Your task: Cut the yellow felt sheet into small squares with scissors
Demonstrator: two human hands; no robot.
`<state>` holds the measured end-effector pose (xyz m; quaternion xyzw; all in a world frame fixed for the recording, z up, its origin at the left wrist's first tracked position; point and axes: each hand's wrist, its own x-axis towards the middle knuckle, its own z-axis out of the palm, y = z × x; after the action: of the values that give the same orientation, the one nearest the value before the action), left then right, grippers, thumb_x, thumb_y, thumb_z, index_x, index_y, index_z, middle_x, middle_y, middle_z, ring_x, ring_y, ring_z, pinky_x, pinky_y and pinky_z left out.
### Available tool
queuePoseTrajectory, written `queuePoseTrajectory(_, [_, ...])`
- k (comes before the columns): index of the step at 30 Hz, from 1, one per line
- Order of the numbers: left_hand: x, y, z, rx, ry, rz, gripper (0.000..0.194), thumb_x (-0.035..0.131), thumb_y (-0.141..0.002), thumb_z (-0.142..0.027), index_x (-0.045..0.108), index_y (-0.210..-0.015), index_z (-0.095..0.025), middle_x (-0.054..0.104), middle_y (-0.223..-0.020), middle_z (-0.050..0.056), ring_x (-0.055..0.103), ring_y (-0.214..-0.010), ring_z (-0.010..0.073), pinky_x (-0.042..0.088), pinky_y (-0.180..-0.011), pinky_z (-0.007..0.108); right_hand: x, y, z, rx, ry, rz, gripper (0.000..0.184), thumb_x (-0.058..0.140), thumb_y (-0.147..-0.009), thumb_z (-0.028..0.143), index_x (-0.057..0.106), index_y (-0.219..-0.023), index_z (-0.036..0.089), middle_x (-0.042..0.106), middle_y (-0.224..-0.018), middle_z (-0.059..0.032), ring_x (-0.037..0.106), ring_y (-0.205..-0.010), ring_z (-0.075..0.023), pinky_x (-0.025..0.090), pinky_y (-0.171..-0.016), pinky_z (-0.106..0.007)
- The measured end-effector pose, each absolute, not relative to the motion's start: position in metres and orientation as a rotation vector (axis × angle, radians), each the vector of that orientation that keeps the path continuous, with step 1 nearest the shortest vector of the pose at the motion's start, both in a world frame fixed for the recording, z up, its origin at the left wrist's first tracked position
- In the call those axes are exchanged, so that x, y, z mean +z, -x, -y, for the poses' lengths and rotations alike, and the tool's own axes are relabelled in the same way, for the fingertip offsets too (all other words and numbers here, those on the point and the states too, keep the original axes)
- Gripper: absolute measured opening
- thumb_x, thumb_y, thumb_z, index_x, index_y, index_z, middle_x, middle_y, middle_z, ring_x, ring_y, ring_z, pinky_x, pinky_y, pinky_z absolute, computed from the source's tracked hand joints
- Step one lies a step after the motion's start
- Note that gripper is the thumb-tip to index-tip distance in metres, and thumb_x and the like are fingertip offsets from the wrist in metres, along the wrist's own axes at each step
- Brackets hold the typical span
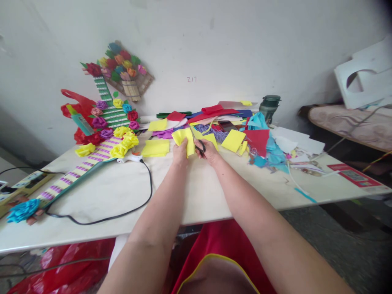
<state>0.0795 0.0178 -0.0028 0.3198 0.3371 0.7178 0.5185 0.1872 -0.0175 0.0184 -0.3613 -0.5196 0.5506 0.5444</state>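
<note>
Over the middle of the table, my left hand is closed on a piece of yellow crepe paper, holding it up off the surface. Black-handled scissors sit in my right hand, with the blades against the right edge of that piece; how far they are apart I cannot make out. Flat yellow pieces lie left of my hands, and another yellow square lies to the right. Behind them is a tangle of purple shreds.
A flower-decorated guitar shape lies along the left, near a white glue gun whose black cord loops forward. Stacked coloured sheets, a dark bottle and blue scraps are at the back and right.
</note>
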Motion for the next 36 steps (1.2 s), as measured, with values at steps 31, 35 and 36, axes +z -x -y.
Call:
queuePoseTrajectory(31, [-0.0016, -0.0785, -0.0153, 1.665, -0.801, -0.791, 0.029, 0.073, -0.057, -0.028, 0.06, -0.078, -0.012, 0.064, -0.067, 0.006, 0.063, -0.062, 0.0174, 0.05, -0.06, 0.028, 0.0236, -0.192, 0.0191, 1.306, 0.897, 1.23, 0.04, 0.06, -0.071, 0.055, 0.05, -0.072, 0.017, 0.05, -0.041, 0.0047, 0.044, -0.03, -0.0066, 0.03, -0.027, -0.016])
queuePoseTrajectory(35, [-0.0009, -0.0792, -0.0139, 1.664, -0.809, -0.787, 0.029, 0.073, -0.057, -0.029, 0.06, -0.077, -0.012, 0.064, -0.066, 0.006, 0.063, -0.065, 0.018, 0.05, -0.061, 0.028, 0.0231, -0.1915, 0.0179, 1.297, 0.888, 1.231, 0.04, 0.06, -0.07, 0.055, 0.049, -0.071, 0.016, 0.05, -0.041, 0.005, 0.044, -0.029, -0.0061, 0.029, -0.027, -0.015])
queuePoseTrajectory(36, [-0.0007, -0.0794, -0.0135, 1.666, -0.808, -0.788, 0.028, 0.073, -0.057, -0.029, 0.06, -0.076, -0.012, 0.064, -0.066, 0.005, 0.063, -0.064, 0.0178, 0.05, -0.061, 0.028, 0.0227, -0.1915, 0.0175, 1.293, 0.89, 1.231, 0.04, 0.06, -0.07, 0.055, 0.049, -0.071, 0.017, 0.05, -0.041, 0.005, 0.044, -0.03, -0.0061, 0.029, -0.027, -0.015])
